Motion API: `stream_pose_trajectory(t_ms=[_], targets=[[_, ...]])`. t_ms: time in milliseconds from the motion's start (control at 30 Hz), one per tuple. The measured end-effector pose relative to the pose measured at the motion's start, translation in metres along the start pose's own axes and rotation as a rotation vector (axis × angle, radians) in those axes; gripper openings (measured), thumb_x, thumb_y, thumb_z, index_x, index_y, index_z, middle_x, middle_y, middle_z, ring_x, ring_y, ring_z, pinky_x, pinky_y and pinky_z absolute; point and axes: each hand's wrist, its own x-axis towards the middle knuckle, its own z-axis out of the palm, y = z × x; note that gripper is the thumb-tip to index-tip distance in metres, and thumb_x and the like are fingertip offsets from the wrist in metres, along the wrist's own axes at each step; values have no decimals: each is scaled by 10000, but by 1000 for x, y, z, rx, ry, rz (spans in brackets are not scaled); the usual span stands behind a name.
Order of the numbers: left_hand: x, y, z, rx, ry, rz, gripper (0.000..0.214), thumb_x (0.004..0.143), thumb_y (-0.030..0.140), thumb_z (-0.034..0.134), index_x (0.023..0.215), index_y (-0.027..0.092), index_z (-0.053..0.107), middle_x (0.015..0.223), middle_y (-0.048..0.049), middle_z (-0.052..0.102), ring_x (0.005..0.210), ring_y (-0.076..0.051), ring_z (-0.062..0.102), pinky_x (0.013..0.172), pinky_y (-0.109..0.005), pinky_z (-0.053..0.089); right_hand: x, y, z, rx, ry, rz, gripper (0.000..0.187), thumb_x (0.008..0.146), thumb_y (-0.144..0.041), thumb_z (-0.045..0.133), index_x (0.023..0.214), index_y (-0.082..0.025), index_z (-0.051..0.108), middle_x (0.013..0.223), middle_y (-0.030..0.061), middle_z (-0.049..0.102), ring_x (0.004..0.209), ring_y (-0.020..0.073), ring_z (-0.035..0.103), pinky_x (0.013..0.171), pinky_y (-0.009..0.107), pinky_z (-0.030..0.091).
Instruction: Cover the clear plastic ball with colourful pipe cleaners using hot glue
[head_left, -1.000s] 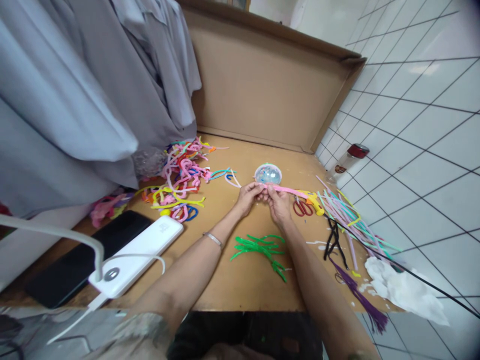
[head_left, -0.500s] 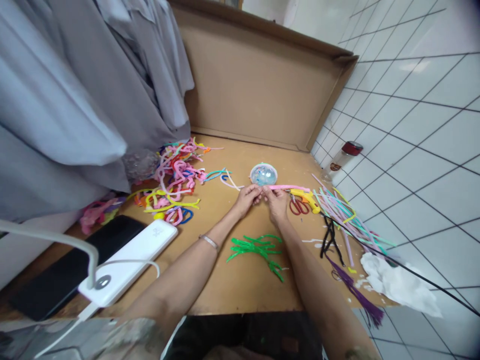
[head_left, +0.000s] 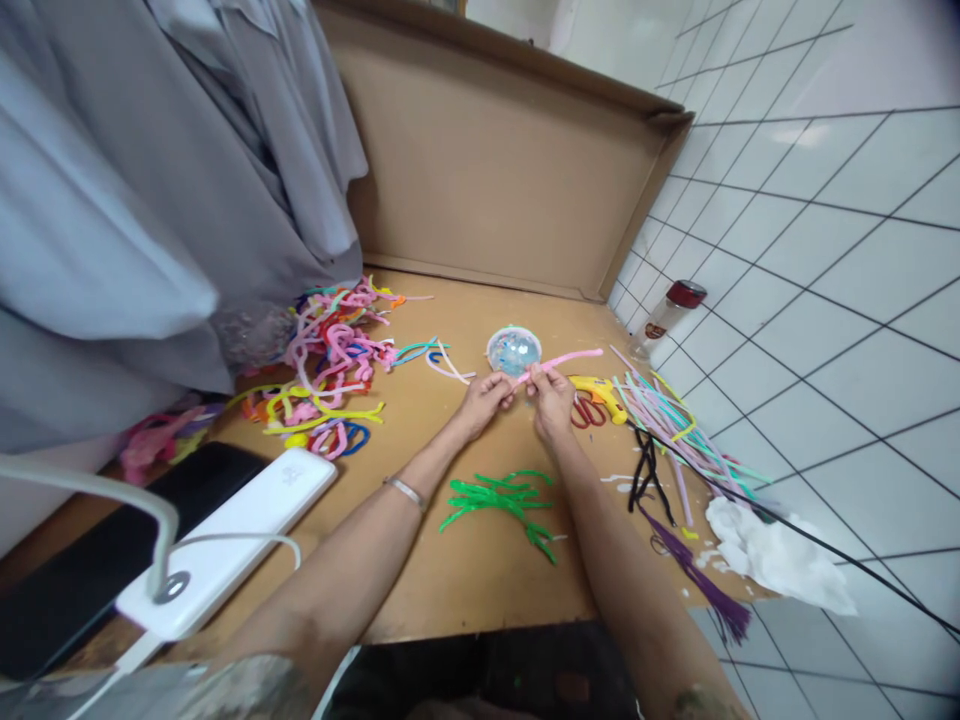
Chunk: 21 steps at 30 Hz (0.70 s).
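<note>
Between my two hands a pink pipe cleaner is pinched, its free end sticking out to the right and tilting up. My left hand is closed at its left end, and my right hand grips it a short way along. Just beyond the fingers stands a small round bowl with bluish, shiny contents that I cannot make out. A bunch of green pipe cleaners lies on the table between my forearms. To the right of my right hand are a yellow glue gun and red-handled scissors.
A tangled heap of colourful pipe cleaners lies at the left. Straight pastel ones lie by the tiled wall, near a red-lidded jar, black cord and white tissue. A white power bank with cables sits front left. Cardboard stands behind.
The pink pipe cleaner's free end has risen from level to a slant above the glue gun. Both hands keep their pinch. The whole view has shifted slightly.
</note>
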Motion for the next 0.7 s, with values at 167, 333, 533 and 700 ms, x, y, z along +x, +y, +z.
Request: stream_pose_trajectory(t_ms=[167,333,533,700], targets=[[-1,0,1,16,-2,-31,224,687,380,588,631,168,544,540,47,472,507,-73,391,519,-218,286,12,-7,-14,-3,128,-54,453,678,-603,711,558,-201,540,459,-73,469,462,70,357,505,237,301],[-3,1,3,14,-23,-29,229,688,380,582,620,167,536,539,49,464,515,-72,385,531,-218,296,20,-11,-22,39,212,-88,461,723,-592,698,554,-204,517,456,-76,454,447,65,361,491,229,312],[0,-4,-2,-80,10,-48,289,685,419,664,649,157,548,571,44,502,526,-64,417,543,-210,317,23,-17,-28,178,199,-32,418,697,-581,729,634,-191,589,516,-56,523,458,62,410,478,214,333],[4,-5,-5,-217,38,-35,441,626,529,773,706,146,568,628,31,548,556,-64,462,569,-211,354,3,-2,-7,-6,-58,-15,367,672,-558,745,718,-201,677,587,-43,559,531,88,439,535,235,372]])
